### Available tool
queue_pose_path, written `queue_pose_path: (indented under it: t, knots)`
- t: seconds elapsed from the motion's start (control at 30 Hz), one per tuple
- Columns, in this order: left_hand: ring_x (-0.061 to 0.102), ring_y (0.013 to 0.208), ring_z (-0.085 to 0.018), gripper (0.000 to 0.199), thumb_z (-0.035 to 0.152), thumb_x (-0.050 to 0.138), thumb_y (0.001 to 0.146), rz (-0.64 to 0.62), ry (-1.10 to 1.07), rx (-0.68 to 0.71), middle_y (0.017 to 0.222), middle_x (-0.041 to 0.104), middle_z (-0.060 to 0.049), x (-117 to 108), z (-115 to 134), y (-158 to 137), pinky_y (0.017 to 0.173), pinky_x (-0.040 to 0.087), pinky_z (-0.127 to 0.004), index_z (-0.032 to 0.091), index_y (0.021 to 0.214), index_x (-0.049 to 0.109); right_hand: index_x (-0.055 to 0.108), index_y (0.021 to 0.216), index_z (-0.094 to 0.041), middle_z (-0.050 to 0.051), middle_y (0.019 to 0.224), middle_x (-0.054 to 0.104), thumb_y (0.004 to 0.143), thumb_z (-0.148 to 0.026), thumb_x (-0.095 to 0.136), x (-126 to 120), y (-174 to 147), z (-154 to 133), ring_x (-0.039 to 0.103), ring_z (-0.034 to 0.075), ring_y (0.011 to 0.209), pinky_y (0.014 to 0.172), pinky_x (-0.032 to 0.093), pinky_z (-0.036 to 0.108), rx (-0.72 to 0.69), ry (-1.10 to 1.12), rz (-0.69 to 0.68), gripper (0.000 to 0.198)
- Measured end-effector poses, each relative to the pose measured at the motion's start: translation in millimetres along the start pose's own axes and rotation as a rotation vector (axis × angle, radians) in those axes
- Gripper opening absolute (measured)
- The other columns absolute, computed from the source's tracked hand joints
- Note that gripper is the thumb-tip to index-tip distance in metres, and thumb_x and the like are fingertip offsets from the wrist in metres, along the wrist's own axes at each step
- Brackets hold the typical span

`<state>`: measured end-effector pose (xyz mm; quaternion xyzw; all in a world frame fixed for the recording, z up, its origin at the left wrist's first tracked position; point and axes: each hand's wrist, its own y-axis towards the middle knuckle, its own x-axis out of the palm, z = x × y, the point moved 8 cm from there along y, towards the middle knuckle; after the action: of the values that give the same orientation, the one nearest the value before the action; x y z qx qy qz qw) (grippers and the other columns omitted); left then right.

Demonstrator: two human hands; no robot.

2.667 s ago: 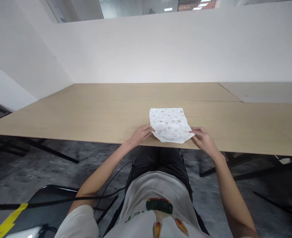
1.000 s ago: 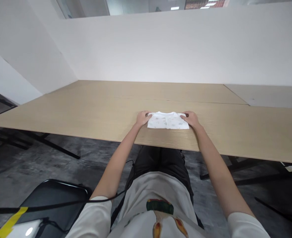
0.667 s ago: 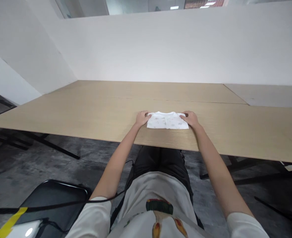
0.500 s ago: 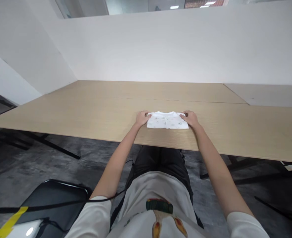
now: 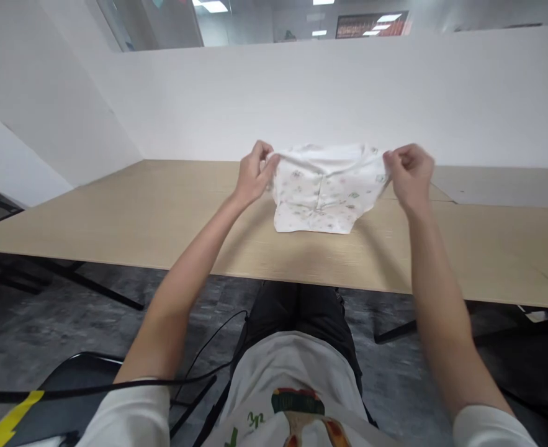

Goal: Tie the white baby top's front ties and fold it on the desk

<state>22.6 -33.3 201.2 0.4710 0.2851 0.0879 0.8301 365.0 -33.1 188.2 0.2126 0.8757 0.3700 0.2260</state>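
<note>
Both hands' fingers (image 5: 268, 162) hide garment (image 5: 323, 192) corners.

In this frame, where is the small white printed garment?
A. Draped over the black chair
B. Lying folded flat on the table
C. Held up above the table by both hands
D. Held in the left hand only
C: the left hand and right hand each pinch an upper corner of the white garment, which hangs above the table.

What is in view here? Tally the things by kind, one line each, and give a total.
Printed white garment, held up by both top corners: 1
Hands, left hand and right hand, each closed in a grip on the garment: 2
Wooden table: 1
Black chair: 1
Black cable: 1
Total: 6
</note>
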Motion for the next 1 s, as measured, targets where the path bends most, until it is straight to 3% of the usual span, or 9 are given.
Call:
queue_pose_path:
  t: [0.1, 0.2, 0.33, 0.43, 0.57, 0.73, 0.83, 0.9, 1.0]
  knots:
    - [0.058, 0.077, -0.015, 0.043, 0.058, 0.040, 0.089, -0.020, 0.077, 0.046, 0.076, 0.051, 0.000, -12, 10, 28, 0.078, 0.044, -0.033, 0.018, 0.100, 0.053, 0.061, 0.094, -0.020, 0.001, 0.066, 0.050, 0.090, -0.047, 0.050, -17, 23, -25, 0.054, 0.017, 0.071, 0.066, 0.045, 0.032, -0.101, -0.156, -0.058, 0.029]
    - [0.058, 0.075, -0.017, 0.043, 0.057, 0.046, 0.088, -0.191, 0.209, -0.001, 0.072, 0.053, 0.000, 9, -16, 27, 0.079, 0.043, -0.033, 0.018, 0.105, 0.054, 0.063, 0.091, -0.016, 0.005, 0.071, 0.058, 0.090, -0.047, 0.051, 2, 27, -9, 0.054, 0.016, 0.068, 0.066, 0.045, 0.032, -0.008, -0.315, -0.288, 0.033]
    - [0.060, 0.083, -0.022, 0.045, 0.055, 0.050, 0.085, -0.531, 0.486, -0.164, 0.079, 0.062, -0.005, 66, -72, -24, 0.080, 0.044, -0.031, 0.015, 0.106, 0.057, 0.065, 0.082, -0.013, 0.010, 0.078, 0.065, 0.083, -0.054, 0.058, 50, -6, 59, 0.058, 0.021, 0.073, 0.067, 0.045, 0.032, 0.194, -0.522, -0.635, 0.041]
    - [0.062, 0.089, -0.024, 0.045, 0.053, 0.049, 0.086, -0.719, 0.591, -0.288, 0.091, 0.068, -0.010, 96, -106, -77, 0.079, 0.044, -0.030, 0.017, 0.110, 0.060, 0.064, 0.074, -0.015, 0.008, 0.070, 0.063, 0.074, -0.061, 0.064, 80, -46, 114, 0.059, 0.022, 0.069, 0.063, 0.043, 0.031, 0.304, -0.596, -0.855, 0.047]
    - [0.063, 0.095, -0.025, 0.043, 0.051, 0.053, 0.082, -0.832, 0.555, -0.386, 0.104, 0.069, -0.011, 94, -142, -124, 0.080, 0.044, -0.029, 0.019, 0.108, 0.066, 0.065, 0.067, -0.017, 0.004, 0.063, 0.061, 0.064, -0.061, 0.070, 87, -78, 162, 0.059, 0.021, 0.064, 0.058, 0.041, 0.029, 0.334, -0.637, -1.036, 0.045]
    - [0.063, 0.086, -0.023, 0.031, 0.047, 0.066, 0.070, -0.762, 0.505, -0.491, 0.091, 0.072, -0.007, 40, -189, -131, 0.076, 0.044, -0.027, 0.021, 0.085, 0.072, 0.069, 0.071, -0.017, 0.004, 0.063, 0.063, 0.058, -0.047, 0.077, 60, -69, 191, 0.060, 0.023, 0.065, 0.059, 0.042, 0.031, 0.285, -0.719, -1.099, 0.034]
    - [0.062, 0.078, -0.021, 0.026, 0.044, 0.066, 0.071, -0.656, 0.522, -0.574, 0.083, 0.072, -0.006, 12, -206, -128, 0.072, 0.044, -0.028, 0.021, 0.080, 0.072, 0.070, 0.077, -0.016, 0.010, 0.077, 0.068, 0.063, -0.041, 0.076, 47, -52, 199, 0.063, 0.027, 0.076, 0.070, 0.045, 0.037, 0.243, -0.906, -0.989, 0.030]
    - [0.062, 0.081, -0.021, 0.025, 0.042, 0.063, 0.074, -0.575, 0.569, -0.604, 0.086, 0.072, -0.007, 3, -208, -124, 0.075, 0.044, -0.030, 0.020, 0.082, 0.072, 0.070, 0.083, -0.015, 0.015, 0.086, 0.069, 0.070, -0.039, 0.072, 45, -43, 198, 0.063, 0.031, 0.086, 0.080, 0.043, 0.046, 0.217, -1.051, -0.876, 0.028]
    - [0.060, 0.097, -0.026, 0.020, 0.031, 0.062, 0.077, -0.532, 0.690, -0.571, 0.098, 0.071, -0.009, 11, -198, -117, 0.089, 0.041, -0.039, 0.021, 0.090, 0.071, 0.069, 0.093, -0.013, 0.021, 0.100, 0.067, 0.077, -0.042, 0.065, 57, -38, 186, 0.059, 0.037, 0.102, 0.091, 0.034, 0.059, 0.135, -1.164, -0.738, 0.033]
